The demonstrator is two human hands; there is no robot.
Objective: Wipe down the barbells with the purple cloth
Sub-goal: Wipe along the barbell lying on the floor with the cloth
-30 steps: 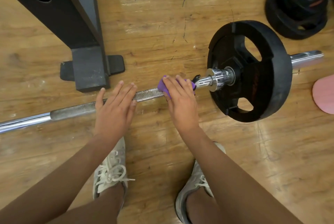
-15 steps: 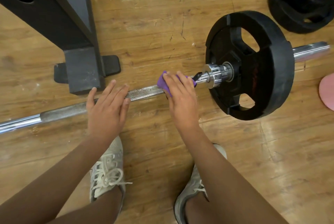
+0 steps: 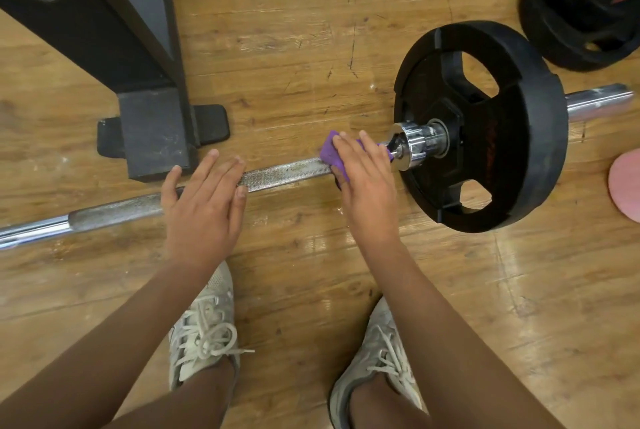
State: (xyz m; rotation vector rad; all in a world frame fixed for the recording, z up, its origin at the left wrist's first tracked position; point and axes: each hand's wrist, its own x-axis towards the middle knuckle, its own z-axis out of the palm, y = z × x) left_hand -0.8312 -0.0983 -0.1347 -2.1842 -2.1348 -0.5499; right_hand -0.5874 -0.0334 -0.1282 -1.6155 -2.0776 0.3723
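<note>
Right hand [image 3: 367,186] grips purple cloth [image 3: 329,153] around the barbell [image 3: 287,174] beside the plate [image 3: 485,127]. Left hand [image 3: 204,206] rests flat, fingers straight, on the barbell.

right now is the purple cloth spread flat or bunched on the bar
Bunched: the small purple cloth is wadded over the knurled steel barbell shaft under the right hand.

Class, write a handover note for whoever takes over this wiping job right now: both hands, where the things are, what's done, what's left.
Left hand: open, flat on the barbell shaft, steadying it.
Right hand: holds the purple cloth on the shaft, beside the collar.
Barbell lies on the floor, one weight plate loaded.
Done: wiping under way; how much is clean cannot be told.
Left: likely the rest of the shaft and the end sleeve.
</note>
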